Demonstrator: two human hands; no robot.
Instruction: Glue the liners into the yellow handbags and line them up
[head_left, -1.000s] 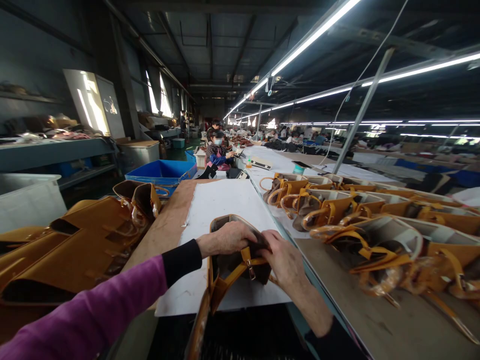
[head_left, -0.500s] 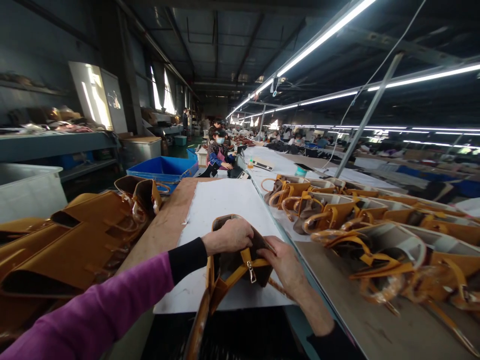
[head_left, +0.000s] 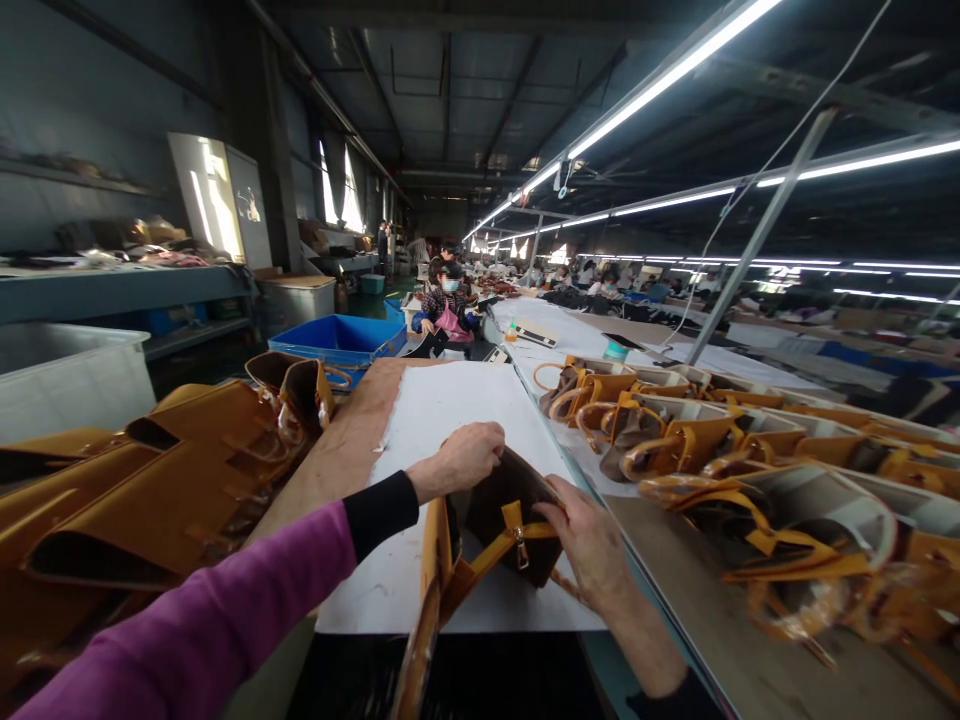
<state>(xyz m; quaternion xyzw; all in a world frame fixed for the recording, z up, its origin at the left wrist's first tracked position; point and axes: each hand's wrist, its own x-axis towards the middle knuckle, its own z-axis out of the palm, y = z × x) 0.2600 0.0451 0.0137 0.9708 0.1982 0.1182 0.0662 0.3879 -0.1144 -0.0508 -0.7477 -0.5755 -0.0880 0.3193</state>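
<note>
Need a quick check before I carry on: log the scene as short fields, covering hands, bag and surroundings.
Left hand: gripping the bag at its upper edge
Right hand: pinching the bag's edge, opposite side
Bag: open, over white sheet; metal pull hanging
Left side: brown bags, blue bin farther off
Right side: rows of bags

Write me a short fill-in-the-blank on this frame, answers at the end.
1. Counting the left hand and the right hand, the hands gripping the open bag number ____.
2. The left forearm wears a purple sleeve ending in a ____ cuff.
3. The large sheet beneath the held bag is coloured ____.
4. The large open bin nearest the table is coloured ____.

Missing words: two; black; white; blue.
</note>
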